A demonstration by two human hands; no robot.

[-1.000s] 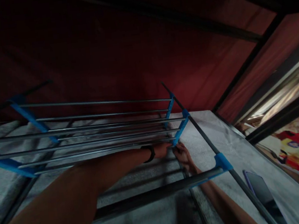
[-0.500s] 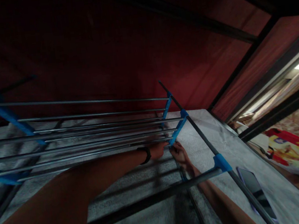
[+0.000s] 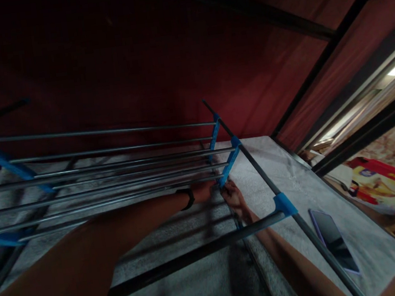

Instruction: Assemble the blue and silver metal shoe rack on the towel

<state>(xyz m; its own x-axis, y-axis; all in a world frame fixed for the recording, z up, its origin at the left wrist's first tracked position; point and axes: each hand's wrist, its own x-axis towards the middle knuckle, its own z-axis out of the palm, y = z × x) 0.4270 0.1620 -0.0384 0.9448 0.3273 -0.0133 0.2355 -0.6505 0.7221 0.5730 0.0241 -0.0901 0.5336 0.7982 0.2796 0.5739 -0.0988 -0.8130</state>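
Note:
A rack of grey metal tubes point(image 3: 116, 193) with blue plastic connectors lies in front of me. My left hand point(image 3: 205, 191), below a black wristband, reaches along under the tubes to the lower end of a blue connector point(image 3: 227, 167). Its fingers look closed, but shadow and the rack hide what is in them. Beside it, my right hand point(image 3: 235, 197) comes up from the lower right, passing beyond a thick dark tube point(image 3: 196, 253). The fingers of that hand are bent and pressed against the same connector's lower end, close to my left hand.
A phone point(image 3: 333, 239) lies on the pale cloth-like surface point(image 3: 299, 186) at right, by a long upright tube point(image 3: 259, 169) with a blue corner connector point(image 3: 285, 204). Behind stands a dark red wall point(image 3: 160, 75). A red and yellow package point(image 3: 389, 184) sits farther right.
The view has shifted slightly, so the rack appears a little farther left and higher. Both hands stay together at the connector's lower end, with only small finger movement.

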